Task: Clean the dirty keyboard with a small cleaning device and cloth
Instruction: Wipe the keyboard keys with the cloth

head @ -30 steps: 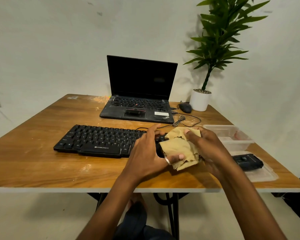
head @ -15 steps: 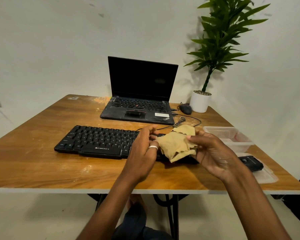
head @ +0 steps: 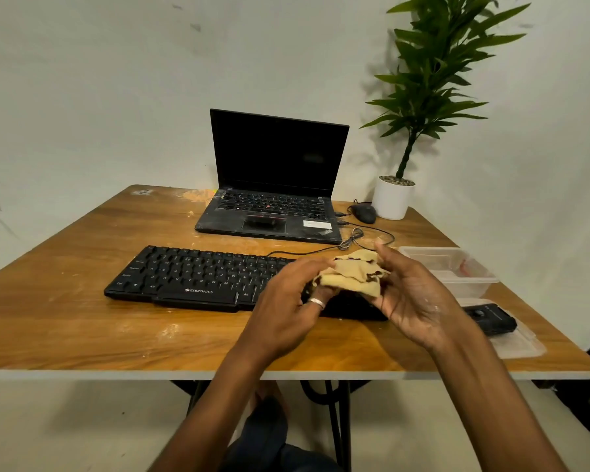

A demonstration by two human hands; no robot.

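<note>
A black Zebronics keyboard lies across the middle of the wooden table; its right end is hidden behind my hands. Both hands hold a bunched tan cloth just above that right end. My left hand, with a ring on one finger, pinches the cloth's left side. My right hand grips its right side, fingers curled around it. A small black cleaning device lies on a clear plastic lid near the table's right edge.
An open dusty black laptop stands behind the keyboard, with a mouse and a coiled cable to its right. A white potted plant fills the back right corner. A clear plastic container sits right of my hands.
The cloth went from pressed on the keyboard's right end to lifted off it. Both hands have gathered it into a tighter bunch between them.
</note>
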